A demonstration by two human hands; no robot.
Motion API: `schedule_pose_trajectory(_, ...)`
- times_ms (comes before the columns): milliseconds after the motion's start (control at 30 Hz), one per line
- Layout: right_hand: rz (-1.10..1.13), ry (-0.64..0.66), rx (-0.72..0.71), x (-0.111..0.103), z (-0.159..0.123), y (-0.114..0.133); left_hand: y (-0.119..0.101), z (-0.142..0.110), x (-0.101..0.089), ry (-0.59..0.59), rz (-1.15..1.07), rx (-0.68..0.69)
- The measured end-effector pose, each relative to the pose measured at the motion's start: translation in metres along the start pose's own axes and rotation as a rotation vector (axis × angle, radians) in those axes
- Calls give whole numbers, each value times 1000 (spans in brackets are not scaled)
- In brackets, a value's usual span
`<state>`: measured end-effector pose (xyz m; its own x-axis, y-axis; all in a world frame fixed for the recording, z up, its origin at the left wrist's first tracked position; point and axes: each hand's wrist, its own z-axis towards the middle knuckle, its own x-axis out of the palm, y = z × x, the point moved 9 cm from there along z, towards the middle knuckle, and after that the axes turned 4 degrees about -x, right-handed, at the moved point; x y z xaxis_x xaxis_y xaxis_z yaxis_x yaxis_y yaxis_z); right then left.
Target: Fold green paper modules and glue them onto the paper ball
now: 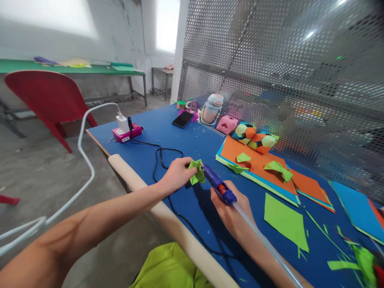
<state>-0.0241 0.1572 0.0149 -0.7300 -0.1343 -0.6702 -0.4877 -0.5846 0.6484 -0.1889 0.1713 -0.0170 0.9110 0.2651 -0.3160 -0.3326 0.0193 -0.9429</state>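
From my end of the feed, the folded green paper (196,173) is over the blue table (204,140), pinched in the left hand (178,174). The right hand (240,214) grips the glue gun (212,178), nozzle at the paper (I can't tell if any glue is on it). I judge this piece partway: folded, gluing unfinished. Nearby paper models (245,133) look complete; a green sheet (285,220) lies unfolded.

head-worn view, facing forward and down
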Motion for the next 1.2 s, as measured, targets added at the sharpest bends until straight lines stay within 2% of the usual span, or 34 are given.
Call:
schedule_pose_trajectory(300,-62,-24,-6,-2,0,2,-1,0,-1,-16,10,26)
schedule_pose_trajectory(633,-34,-22,27,-4,0,3,-2,0,-1,-15,14,14)
schedule_pose_trajectory(933,43,-30,186,-8,-3,-11,4,-1,-5,-23,-28,-30)
schedule_pose_trajectory(1200,18,-32,89,0,0,-4,-2,-4,-1,4,-30,-16)
